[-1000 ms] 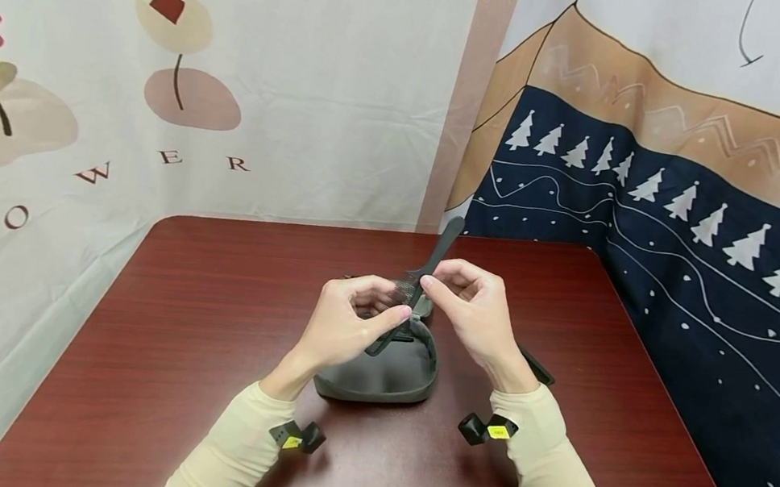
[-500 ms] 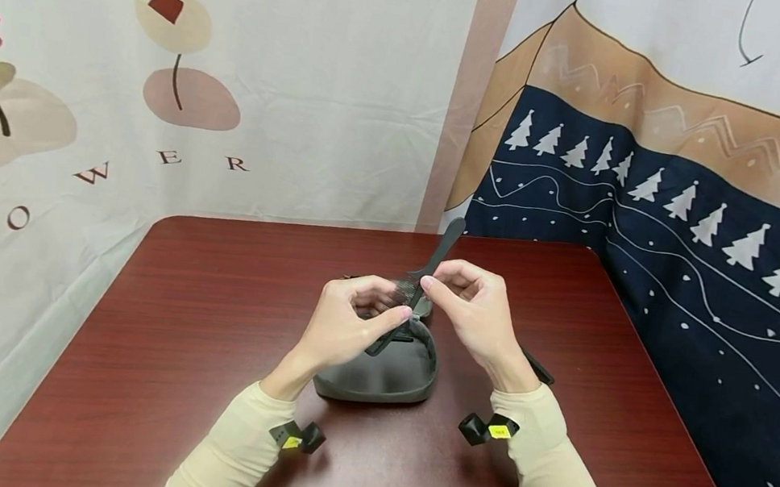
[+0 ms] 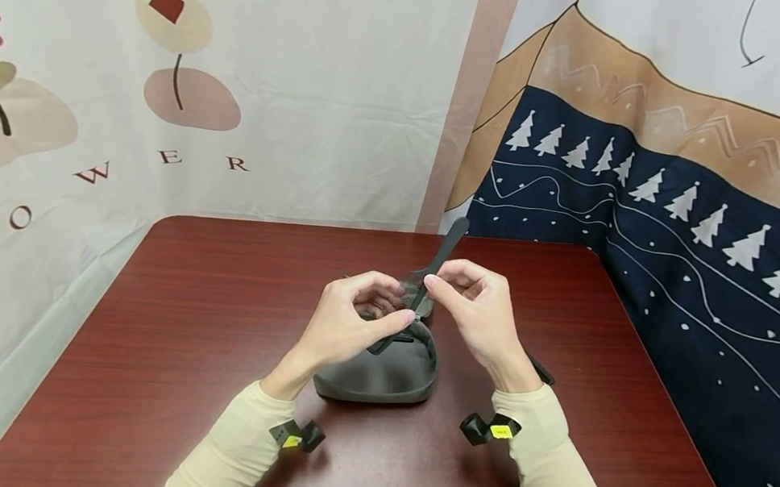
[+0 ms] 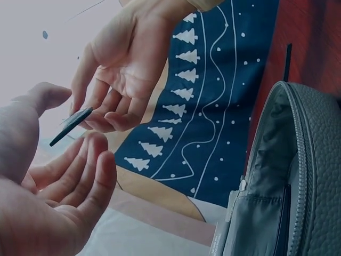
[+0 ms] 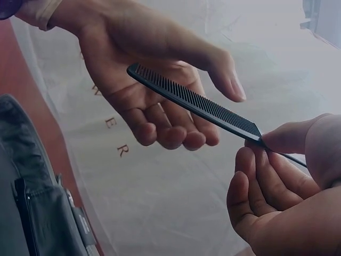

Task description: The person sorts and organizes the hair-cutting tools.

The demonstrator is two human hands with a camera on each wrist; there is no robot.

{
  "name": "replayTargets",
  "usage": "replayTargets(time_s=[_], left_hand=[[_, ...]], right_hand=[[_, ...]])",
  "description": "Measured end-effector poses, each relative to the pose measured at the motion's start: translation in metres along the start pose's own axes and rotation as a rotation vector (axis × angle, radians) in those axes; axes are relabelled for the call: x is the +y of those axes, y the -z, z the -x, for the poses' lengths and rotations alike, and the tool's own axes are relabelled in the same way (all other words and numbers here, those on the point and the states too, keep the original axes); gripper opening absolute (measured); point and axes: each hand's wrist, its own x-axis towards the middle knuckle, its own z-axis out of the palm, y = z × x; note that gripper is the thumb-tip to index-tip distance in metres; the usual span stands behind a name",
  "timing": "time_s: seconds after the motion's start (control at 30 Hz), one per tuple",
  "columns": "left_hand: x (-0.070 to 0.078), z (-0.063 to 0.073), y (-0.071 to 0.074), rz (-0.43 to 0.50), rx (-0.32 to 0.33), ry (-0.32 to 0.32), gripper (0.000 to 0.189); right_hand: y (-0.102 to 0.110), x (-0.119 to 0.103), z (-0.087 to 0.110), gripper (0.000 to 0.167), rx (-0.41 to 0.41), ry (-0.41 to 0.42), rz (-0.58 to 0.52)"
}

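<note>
My right hand [image 3: 477, 311] pinches a black comb [image 3: 448, 247] between thumb and fingertips, where the handle meets the toothed part. The comb slants over the table, its handle pointing up and away. Around the toothed end, my left hand [image 3: 348, 315] is spread with thumb and fingers apart. In the right wrist view the row of fine teeth [image 5: 197, 104] runs in front of the left palm, with the left thumb standing off from it. Seen nearly edge-on in the left wrist view, the comb [image 4: 69, 127] passes between left thumb and fingers. Below both hands sits a grey zip bag [image 3: 374, 375], unzipped.
The bag's dark lining [image 4: 266, 213] and a slim dark item [image 4: 283, 218] inside show in the left wrist view. On the brown table [image 3: 223, 296], a flat black object [image 3: 539, 369] lies partly hidden behind the right wrist. Printed curtains [image 3: 348, 108] hang behind the table.
The comb and my right hand have shifted slightly to the right. My left fingers have moved a little, and their tips sit slightly higher around the comb. The bag has stayed still.
</note>
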Motion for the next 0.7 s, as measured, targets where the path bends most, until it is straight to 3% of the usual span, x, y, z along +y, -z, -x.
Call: replayTargets(time_s=[0.43, 0.7], left_hand=[[-0.0029, 0.0, 0.0033, -0.105, 0.043, 0.009, 0.067], [-0.0016, 0.0009, 0.0069, -0.207, 0.054, 0.067, 0.088]], right_hand=[[0.0032, -0.0026, 0.0009, 0.016, 0.025, 0.005, 0.005], [0.0049, -0.0008, -0.0007, 0.016, 0.031, 0.015, 0.007]])
